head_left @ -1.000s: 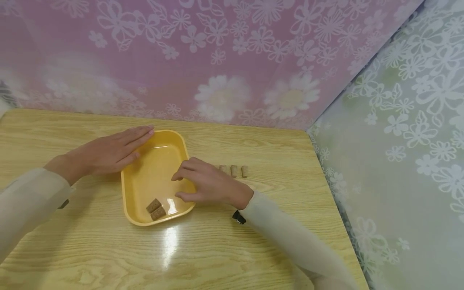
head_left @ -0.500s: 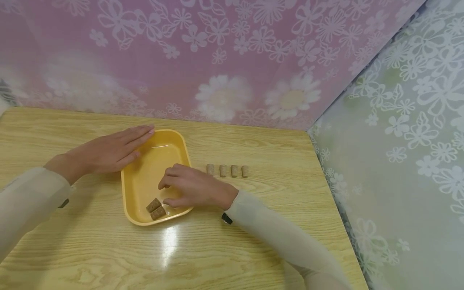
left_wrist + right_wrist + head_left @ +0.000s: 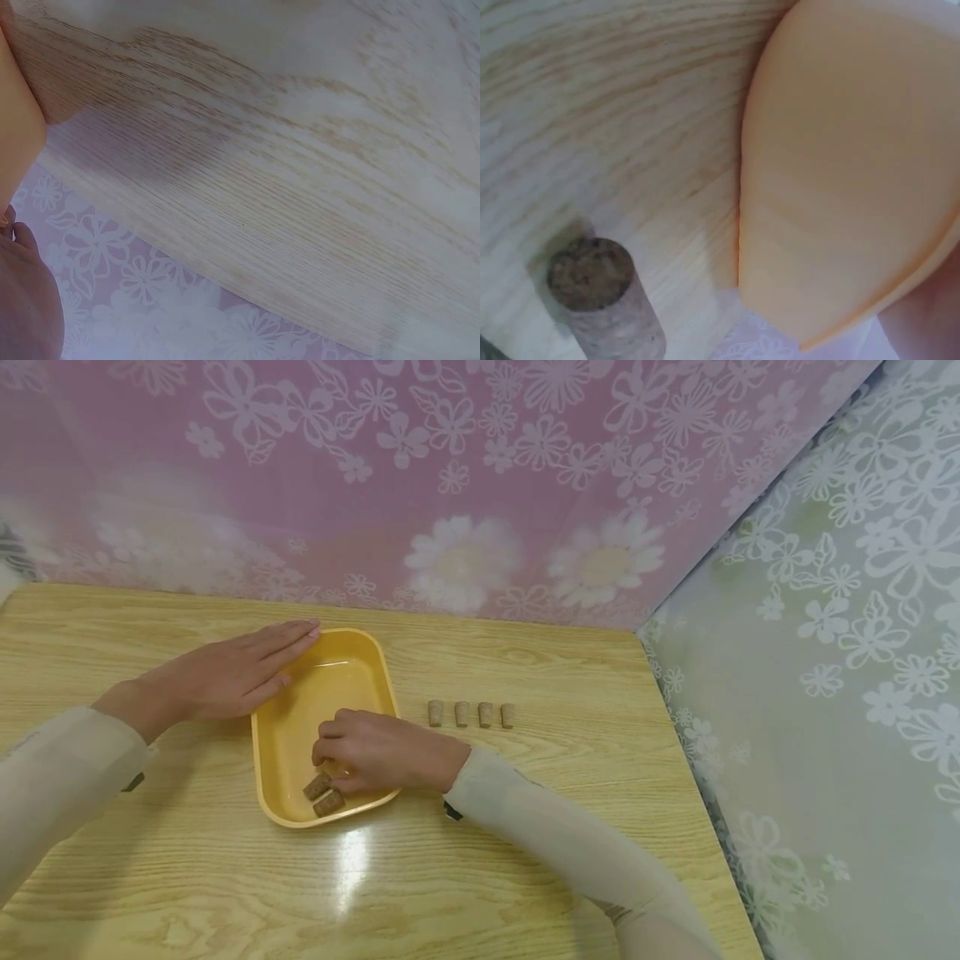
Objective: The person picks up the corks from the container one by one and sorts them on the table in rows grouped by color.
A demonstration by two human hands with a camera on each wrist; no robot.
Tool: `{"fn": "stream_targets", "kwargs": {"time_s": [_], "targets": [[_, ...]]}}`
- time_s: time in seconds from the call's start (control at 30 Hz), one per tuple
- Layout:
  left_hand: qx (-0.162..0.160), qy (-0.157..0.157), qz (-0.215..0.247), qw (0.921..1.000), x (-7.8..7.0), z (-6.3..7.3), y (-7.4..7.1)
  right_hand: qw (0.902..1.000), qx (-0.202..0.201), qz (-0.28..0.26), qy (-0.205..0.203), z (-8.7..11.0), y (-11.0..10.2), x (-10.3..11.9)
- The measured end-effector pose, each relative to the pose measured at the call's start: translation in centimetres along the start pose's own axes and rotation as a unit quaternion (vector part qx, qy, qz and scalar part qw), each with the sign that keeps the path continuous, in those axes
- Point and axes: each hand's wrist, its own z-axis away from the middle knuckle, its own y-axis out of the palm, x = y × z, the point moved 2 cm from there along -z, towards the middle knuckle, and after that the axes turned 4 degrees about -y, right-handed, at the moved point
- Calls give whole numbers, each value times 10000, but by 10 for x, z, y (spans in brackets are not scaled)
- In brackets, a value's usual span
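Inside the yellow tray, steadied at its edge by the straight-fingered left hand, two corks are best pinched singly by the curled right hand, whose hold on either cannot be told.

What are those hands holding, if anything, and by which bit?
The left hand rests, fingers straight, on the edge of the yellow tray. The right hand is at the two corks inside; whether it pinches one, and where, can't be told.
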Motion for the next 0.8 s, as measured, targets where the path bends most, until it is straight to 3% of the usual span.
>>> {"fn": "stream_targets", "kwargs": {"time_s": [0.17,0.4,0.8], "targets": [[18,-29,4,10000,0,0,0,9997,207,77,-84,-4,3,1],[13,-18,45,10000,1,-1,1,9996,112,211,-171,-8,7,4],[-103,-65,20,9999,2,1,3,9987,206,387,271,-2,2,-1]]}}
